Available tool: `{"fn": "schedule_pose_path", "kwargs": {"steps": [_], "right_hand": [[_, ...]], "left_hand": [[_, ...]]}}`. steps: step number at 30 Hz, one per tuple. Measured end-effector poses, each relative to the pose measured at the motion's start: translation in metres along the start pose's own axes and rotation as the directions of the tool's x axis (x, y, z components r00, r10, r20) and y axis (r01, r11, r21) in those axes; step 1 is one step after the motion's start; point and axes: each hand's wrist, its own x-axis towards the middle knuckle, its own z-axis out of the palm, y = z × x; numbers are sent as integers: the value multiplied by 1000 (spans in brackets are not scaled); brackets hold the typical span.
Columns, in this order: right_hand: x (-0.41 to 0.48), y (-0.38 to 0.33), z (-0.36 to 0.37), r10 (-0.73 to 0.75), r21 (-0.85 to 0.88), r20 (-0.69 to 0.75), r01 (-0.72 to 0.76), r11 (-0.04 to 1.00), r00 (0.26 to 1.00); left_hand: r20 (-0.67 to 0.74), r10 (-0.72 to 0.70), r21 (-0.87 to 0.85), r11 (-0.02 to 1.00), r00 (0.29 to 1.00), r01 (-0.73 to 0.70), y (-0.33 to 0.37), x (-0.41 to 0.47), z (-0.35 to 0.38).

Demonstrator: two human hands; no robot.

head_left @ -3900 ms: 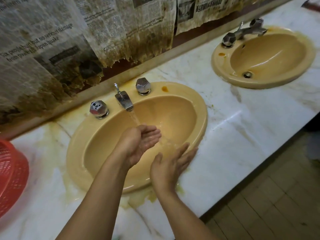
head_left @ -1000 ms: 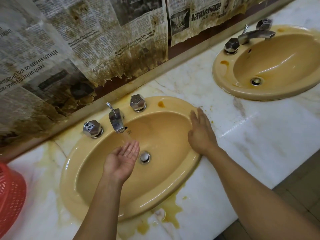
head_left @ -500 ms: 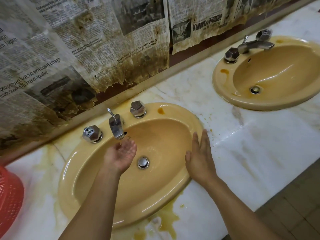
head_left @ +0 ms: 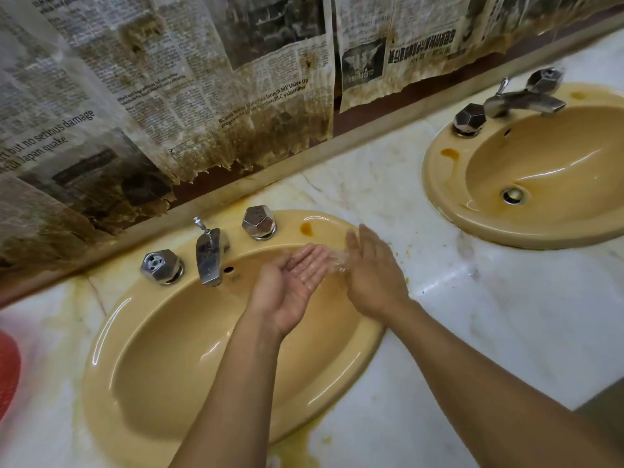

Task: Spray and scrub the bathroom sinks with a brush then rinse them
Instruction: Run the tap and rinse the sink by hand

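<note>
A yellow oval sink (head_left: 141, 363) is set in the white marble counter in front of me. Its chrome tap (head_left: 208, 258) stands between two faceted chrome knobs, one on the left (head_left: 161, 266) and one on the right (head_left: 258, 222). My left hand (head_left: 293, 285) is cupped palm up over the right side of the bowl, with water spilling off its fingertips. My right hand (head_left: 373, 275) is flat and open just beside it, over the sink's right rim. A second yellow sink (head_left: 449, 197) with its own tap (head_left: 525, 99) lies at the far right. No brush or spray bottle is in view.
Stained, torn newspaper (head_left: 189, 106) covers the wall behind the counter. A red plastic basket (head_left: 8, 369) shows at the left edge. Yellow puddles (head_left: 297, 444) stain the marble counter (head_left: 506, 315) by the near sink's front rim. Floor shows at the lower right.
My left hand has moved from under the tap to the right side of the bowl, carrying water. My right hand has lifted off the rim and come up next to it.
</note>
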Motion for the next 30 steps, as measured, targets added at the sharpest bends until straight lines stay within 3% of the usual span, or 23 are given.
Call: {"fn": "schedule_pose_path", "kwargs": {"steps": [4, 7, 10, 14, 18, 21, 30], "right_hand": [[52, -9, -10, -188, -132, 91, 199, 971, 978], [29, -5, -2, -153, -119, 28, 155, 981, 988], [-15, 6, 6, -18, 3, -3, 18, 1000, 1000], [-17, 5, 4, 13, 8, 18, -13, 1000, 1000], [39, -1, -8, -155, -112, 74, 163, 980, 985], [45, -3, -11, -178, -137, 84, 188, 973, 980], [-1, 9, -7, -54, 98, -20, 55, 994, 998]], "left_hand": [[-146, 126, -116, 983, 981, -143, 2, 0, -28], [-257, 122, -286, 938, 959, -196, 13, -2, -68], [-342, 115, -382, 890, 933, -250, 23, -10, -94], [-411, 84, -360, 900, 908, -246, 29, -13, -103], [-433, 48, -302, 933, 900, -194, 30, -13, -94], [-444, 29, -326, 926, 896, -191, 33, -8, -90], [-480, -15, -378, 906, 877, -191, 42, 13, -84]]}}
